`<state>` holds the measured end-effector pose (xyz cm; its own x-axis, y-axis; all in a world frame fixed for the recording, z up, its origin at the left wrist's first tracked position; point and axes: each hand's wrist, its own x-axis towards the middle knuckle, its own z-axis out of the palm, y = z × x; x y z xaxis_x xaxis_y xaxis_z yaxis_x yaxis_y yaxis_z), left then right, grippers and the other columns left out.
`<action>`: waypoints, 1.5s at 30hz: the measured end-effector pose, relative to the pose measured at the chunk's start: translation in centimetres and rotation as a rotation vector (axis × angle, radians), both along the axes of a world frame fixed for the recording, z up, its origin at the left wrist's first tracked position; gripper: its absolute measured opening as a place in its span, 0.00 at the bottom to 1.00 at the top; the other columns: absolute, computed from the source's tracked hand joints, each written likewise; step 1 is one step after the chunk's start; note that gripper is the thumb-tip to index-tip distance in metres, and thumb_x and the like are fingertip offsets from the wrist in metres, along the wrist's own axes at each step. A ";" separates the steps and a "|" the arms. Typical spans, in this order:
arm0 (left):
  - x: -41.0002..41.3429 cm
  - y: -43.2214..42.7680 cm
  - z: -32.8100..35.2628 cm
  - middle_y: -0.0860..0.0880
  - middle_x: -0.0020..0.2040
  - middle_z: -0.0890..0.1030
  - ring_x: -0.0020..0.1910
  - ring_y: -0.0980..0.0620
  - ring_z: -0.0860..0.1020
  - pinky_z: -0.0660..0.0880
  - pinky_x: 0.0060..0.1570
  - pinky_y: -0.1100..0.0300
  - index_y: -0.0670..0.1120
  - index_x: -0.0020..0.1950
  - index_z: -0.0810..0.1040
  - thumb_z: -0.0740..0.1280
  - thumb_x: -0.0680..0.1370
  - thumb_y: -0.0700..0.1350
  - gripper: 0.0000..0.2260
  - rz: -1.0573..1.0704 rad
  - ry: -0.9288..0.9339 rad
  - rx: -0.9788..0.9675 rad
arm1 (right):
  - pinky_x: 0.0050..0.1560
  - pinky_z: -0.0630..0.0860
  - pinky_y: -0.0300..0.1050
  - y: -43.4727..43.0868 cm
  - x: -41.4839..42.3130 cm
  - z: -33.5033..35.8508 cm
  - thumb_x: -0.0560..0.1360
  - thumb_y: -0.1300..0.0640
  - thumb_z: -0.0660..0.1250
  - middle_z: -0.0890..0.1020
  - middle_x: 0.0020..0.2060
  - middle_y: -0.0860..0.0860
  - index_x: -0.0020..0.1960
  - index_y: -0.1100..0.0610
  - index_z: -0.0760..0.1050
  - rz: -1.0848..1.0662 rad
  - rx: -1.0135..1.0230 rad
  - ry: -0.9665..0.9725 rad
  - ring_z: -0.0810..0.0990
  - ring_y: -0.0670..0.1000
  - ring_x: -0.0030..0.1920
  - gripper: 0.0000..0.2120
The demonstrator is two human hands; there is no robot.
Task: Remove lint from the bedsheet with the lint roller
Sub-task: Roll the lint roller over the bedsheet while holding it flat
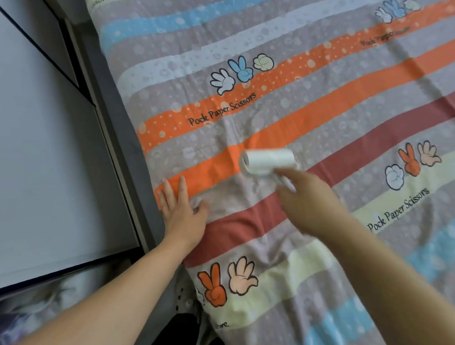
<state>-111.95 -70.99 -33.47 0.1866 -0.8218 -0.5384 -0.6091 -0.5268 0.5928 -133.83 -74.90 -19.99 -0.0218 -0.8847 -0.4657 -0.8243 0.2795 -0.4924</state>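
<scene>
item: bedsheet point(325, 155), striped, w/ hand-sign prints, spread flat.
landmark: plain orange stripe point(208, 169) of sheet.
lint roller point(266, 162): white roll down on sheet, touching stripe's near edge.
R hand point(310, 201): just below stripe, fingers curled round roller handle; blurred.
L hand point(183, 212): fingers straight, palm flat on sheet, tips on stripe's L end, by bed frame point(124, 132).
progress: judged mid-task, rolling under way at stripe.
done: cannot tell; no lint discernible either side of stripe.
left: prob. much of sheet above & below stripe.
</scene>
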 end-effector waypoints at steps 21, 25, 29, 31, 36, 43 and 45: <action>0.2 0.3 -0.2 0.56 0.80 0.30 0.78 0.55 0.29 0.39 0.77 0.49 0.58 0.83 0.42 0.63 0.83 0.49 0.36 0.020 0.074 -0.008 | 0.43 0.75 0.47 8.0 0.1 -5.4 0.81 0.55 0.54 0.81 0.52 0.55 0.76 0.45 0.60 0.164 0.194 0.173 0.77 0.53 0.43 0.24; 0.1 1.2 -0.7 0.56 0.81 0.31 0.79 0.56 0.31 0.41 0.79 0.48 0.56 0.83 0.43 0.65 0.82 0.50 0.38 0.089 0.117 -0.071 | 0.51 0.76 0.49 11.0 -1.6 -4.5 0.78 0.56 0.56 0.81 0.57 0.52 0.70 0.45 0.68 0.163 0.249 0.161 0.79 0.54 0.52 0.21; -0.6 2.3 -1.0 0.55 0.82 0.37 0.82 0.51 0.42 0.45 0.80 0.47 0.54 0.82 0.36 0.66 0.79 0.50 0.44 0.303 0.265 -0.033 | 0.40 0.71 0.34 11.1 -2.7 -1.1 0.78 0.55 0.58 0.80 0.51 0.44 0.69 0.40 0.69 0.237 0.399 0.148 0.77 0.43 0.41 0.22; -0.7 2.7 -1.2 0.55 0.83 0.41 0.82 0.51 0.45 0.47 0.80 0.45 0.54 0.82 0.36 0.65 0.79 0.48 0.43 0.378 0.329 0.007 | 0.31 0.67 0.30 9.4 -2.1 1.0 0.77 0.55 0.59 0.77 0.39 0.39 0.67 0.38 0.71 0.217 0.370 0.130 0.74 0.39 0.33 0.21; 0.5 3.3 -2.0 0.55 0.75 0.70 0.73 0.54 0.69 0.64 0.75 0.44 0.64 0.77 0.59 0.63 0.77 0.50 0.30 0.535 0.536 -0.045 | 0.37 0.70 0.40 0.7 5.1 -1.0 0.79 0.55 0.58 0.80 0.47 0.46 0.70 0.42 0.69 0.160 0.033 -0.049 0.75 0.45 0.34 0.21; 0.7 3.6 -1.6 0.62 0.71 0.72 0.71 0.62 0.68 0.60 0.76 0.55 0.60 0.80 0.60 0.52 0.82 0.66 0.27 0.596 0.689 -0.033 | 0.59 0.73 0.48 -3.9 12.7 -7.6 0.77 0.58 0.57 0.76 0.65 0.54 0.73 0.48 0.67 0.195 0.020 -0.006 0.76 0.57 0.63 0.24; 0.9 3.5 -1.4 0.56 0.74 0.72 0.73 0.57 0.69 0.62 0.76 0.50 0.58 0.80 0.61 0.52 0.83 0.66 0.26 0.613 0.692 -0.040 | 0.61 0.74 0.50 -1.5 11.3 -7.5 0.75 0.56 0.58 0.77 0.64 0.55 0.71 0.48 0.69 0.241 0.049 0.050 0.76 0.59 0.62 0.24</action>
